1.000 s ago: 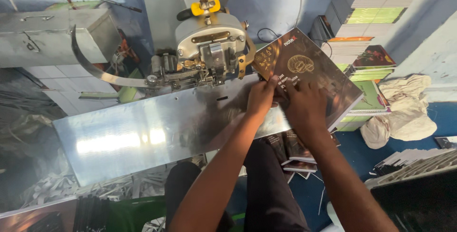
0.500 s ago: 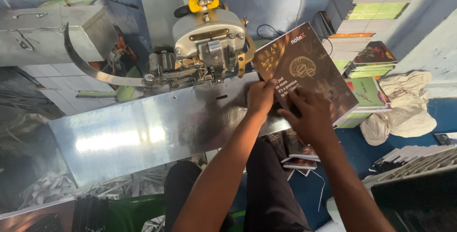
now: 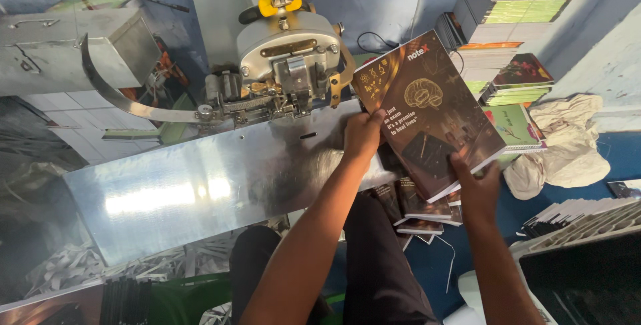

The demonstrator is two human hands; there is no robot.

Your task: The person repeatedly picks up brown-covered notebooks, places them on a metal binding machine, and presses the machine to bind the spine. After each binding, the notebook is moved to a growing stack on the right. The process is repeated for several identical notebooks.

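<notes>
A grey stitching machine [image 3: 287, 58] stands at the rear of the shiny metal desk [image 3: 187, 191], just left of the work. The left hand [image 3: 362, 135] grasps the left edge of a dark brown notebook [image 3: 427, 111], fingers clenched on it, and holds it tilted above the desk's right end. The right hand [image 3: 477, 188] grips its lower right corner, with stacked notebooks [image 3: 514, 11] and a white cloth [image 3: 567, 145] beyond.
</notes>
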